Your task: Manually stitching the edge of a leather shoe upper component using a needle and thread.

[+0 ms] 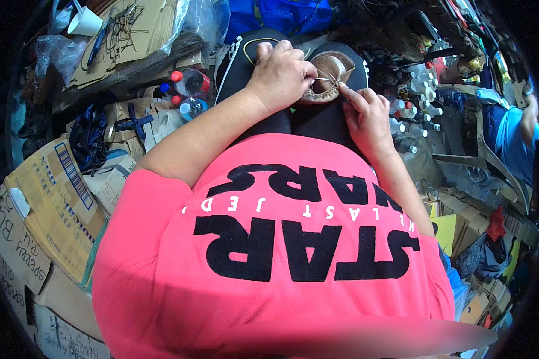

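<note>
Your left hand (279, 72) pinching a thin pale strand (323, 79), your right hand (368, 116) touching the edge of a brown stitched shoe upper (327, 63), grip unclear, the piece over your black-clad lap (320, 122)

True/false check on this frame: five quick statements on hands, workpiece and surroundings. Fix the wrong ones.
1. The left hand is at the brown piece. True.
2. The right hand is well clear of the brown piece. False: its fingertips are at the edge of it.
3. Bottles are on both sides of the legs: left bottles, right bottles. True.
4. The white cup is at the picture's upper right. False: upper left.
5. The shirt is pink. True.
</note>
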`<state>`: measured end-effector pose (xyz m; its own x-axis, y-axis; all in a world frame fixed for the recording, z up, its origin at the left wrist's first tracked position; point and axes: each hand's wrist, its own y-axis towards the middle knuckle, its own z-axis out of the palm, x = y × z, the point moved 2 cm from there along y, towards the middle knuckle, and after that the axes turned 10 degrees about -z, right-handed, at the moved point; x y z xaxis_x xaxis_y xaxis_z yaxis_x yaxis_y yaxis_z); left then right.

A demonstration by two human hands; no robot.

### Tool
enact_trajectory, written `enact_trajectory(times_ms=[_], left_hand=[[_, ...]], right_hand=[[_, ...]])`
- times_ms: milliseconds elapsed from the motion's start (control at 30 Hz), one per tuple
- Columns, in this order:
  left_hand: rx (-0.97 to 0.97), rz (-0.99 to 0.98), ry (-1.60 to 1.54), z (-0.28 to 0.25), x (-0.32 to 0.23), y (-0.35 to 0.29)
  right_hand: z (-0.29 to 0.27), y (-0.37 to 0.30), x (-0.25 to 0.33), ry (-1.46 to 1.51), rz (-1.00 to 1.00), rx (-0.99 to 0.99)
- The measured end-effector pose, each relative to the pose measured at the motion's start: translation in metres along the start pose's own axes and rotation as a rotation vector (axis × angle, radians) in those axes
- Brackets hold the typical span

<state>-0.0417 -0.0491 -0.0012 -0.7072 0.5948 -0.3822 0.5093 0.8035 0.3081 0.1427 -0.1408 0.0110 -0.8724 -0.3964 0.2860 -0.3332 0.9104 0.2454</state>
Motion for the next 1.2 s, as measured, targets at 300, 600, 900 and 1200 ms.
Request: enact_trajectory(times_ms=[300, 600, 900, 1200], left_hand=[[0.096, 0.036, -0.359, 0.004, 0.007, 0.009], [0.139, 0.010, -0.263, 0.017, 0.013, 0.014], [0.162, 0.019, -0.264, 0.017, 0.014, 0.015], [0.153, 0.023, -0.277, 0.017, 0.014, 0.015]], right_hand=[[-0.006, 0.009, -0.042, 0.622, 0.243, 0.114], [-0.006, 0.029, -0.061, 0.720, 0.262, 0.286], [-0.008, 0.032, -0.060, 0.778, 0.305, 0.308], [-0.008, 0.032, -0.063, 0.741, 0.298, 0.318]])
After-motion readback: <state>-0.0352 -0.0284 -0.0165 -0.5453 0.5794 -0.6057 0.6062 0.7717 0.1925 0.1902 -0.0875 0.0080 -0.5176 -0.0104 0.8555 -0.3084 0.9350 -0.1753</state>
